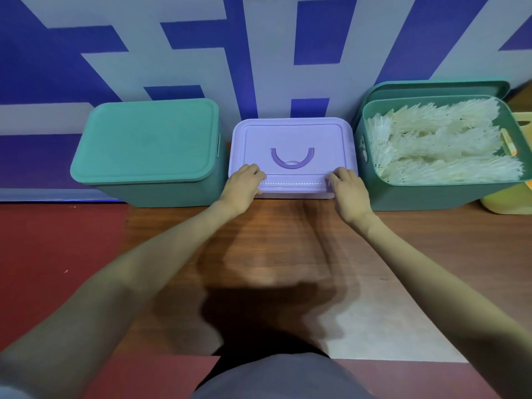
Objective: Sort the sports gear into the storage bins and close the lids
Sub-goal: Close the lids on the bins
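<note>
- The purple bin (293,194) keeps its contents secret: the purple lid (292,145) covers it whole, and only a thin strip of its front wall shows under the lid's edge.
- Same story on the left, where the left green bin (144,194) sits lidded, nothing of its inside on view.
- Far right, a yellow container (515,197) is cut off by the frame edge and hard to read.
- Three bins line up on the wooden floor (288,240) against a blue-and-white wall (259,53), purple in the middle, just beside both green ones.
- The right green bin (431,194) stands open, packed with white shuttlecocks (443,145), and its green lid (431,89) leans behind it against the wall.
- Left hand (244,185) is on the purple lid's front left edge, fingers curled over the rim, thumb below.
- Right hand (345,188) mirrors it at the front right edge, fingers bent onto the lid top.
- The lid's curved handle (292,159) lies flat between the two hands.
</note>
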Available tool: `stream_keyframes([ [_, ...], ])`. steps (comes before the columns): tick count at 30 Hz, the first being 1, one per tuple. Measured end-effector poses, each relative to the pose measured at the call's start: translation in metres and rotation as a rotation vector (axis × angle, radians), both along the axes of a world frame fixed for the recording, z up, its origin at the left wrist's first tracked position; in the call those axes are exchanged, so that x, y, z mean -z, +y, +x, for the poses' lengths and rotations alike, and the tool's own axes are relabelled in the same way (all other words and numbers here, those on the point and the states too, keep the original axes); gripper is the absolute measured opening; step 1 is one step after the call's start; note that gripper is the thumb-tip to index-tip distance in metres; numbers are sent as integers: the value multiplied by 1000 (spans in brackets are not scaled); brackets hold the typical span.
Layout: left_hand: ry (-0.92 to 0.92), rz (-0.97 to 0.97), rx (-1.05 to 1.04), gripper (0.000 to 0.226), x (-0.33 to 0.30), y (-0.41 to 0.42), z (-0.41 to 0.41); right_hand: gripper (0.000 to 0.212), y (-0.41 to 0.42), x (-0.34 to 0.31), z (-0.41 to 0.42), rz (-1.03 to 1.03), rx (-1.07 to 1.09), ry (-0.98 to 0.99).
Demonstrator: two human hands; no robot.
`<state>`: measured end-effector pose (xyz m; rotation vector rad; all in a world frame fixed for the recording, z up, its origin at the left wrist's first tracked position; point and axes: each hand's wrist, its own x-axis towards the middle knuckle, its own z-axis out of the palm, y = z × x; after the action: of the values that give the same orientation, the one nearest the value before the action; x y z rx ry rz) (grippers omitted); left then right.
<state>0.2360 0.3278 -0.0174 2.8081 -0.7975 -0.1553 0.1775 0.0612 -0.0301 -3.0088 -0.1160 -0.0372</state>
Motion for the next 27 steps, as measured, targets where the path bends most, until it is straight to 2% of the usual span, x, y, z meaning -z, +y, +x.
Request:
stream_keyframes([
  [6, -12, 65, 50, 22, -2, -4, 3, 41, 10, -5, -8, -24, 32, 41],
  [10, -1, 110, 94, 26, -5, -4, 1, 48, 20, -8, -14, -72, 78, 118],
  [14, 48, 136, 119, 34, -12, -2, 8, 42, 21, -15, -14, -42, 79, 156],
  [18, 82, -1, 57, 36, -21, -4, 19, 59, 11, -36, -14, 30, 73, 109],
  [23, -4, -174, 40, 40, -43, -28, 31, 42, -25, -71, -9, 97, 130, -78],
  [27, -53, -252, 74, 42, -67, -70, 47, 49, -77, -90, -2, 71, 205, -128],
])
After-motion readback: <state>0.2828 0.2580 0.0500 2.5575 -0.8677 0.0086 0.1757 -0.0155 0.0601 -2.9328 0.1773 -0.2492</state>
